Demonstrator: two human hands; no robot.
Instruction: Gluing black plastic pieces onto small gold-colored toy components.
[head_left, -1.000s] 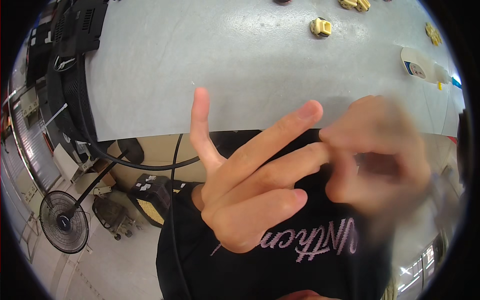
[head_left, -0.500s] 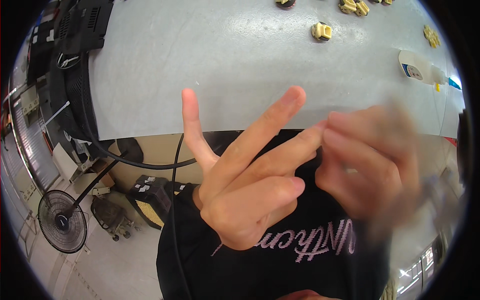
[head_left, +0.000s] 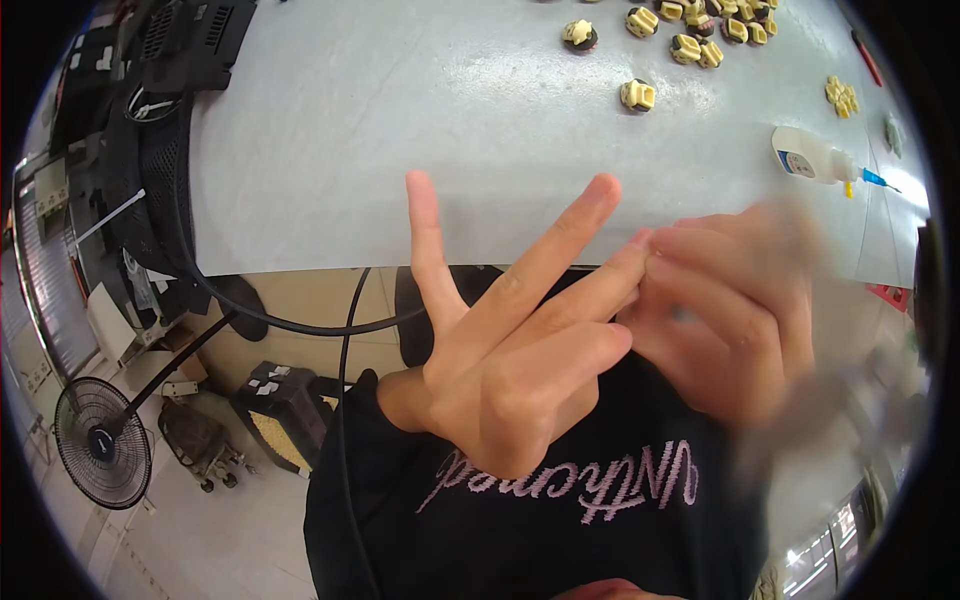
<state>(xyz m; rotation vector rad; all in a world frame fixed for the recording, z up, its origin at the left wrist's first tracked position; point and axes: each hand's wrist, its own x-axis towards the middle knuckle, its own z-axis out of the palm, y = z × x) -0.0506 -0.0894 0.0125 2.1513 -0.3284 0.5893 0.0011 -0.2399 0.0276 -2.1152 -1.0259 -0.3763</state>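
Just beyond the front edge of the grey table, my two hands meet at the fingertips. On the left, my left hand (head_left: 520, 345) has two fingers stretched out and spread, while the others are bent in a pinch. My right hand (head_left: 735, 310) pinches against its fingertips and is partly blurred. Whatever lies between the fingers is hidden or too small to name. Nearest beyond them on the table is a small cream-and-black piece (head_left: 638, 96).
Several similar cream-and-black pieces (head_left: 697, 50) lie at the far right. A cream flower-shaped piece (head_left: 842, 97) and a white bottle (head_left: 812, 157) with a blue tip lie closer. A black cable (head_left: 300, 327) hangs at the left, above a fan (head_left: 103, 443) and a black box (head_left: 285, 415).
The view has shifted, so more pieces show at the far side. My left hand has turned slightly and sits a little further right; both hands stay together at the fingertips.
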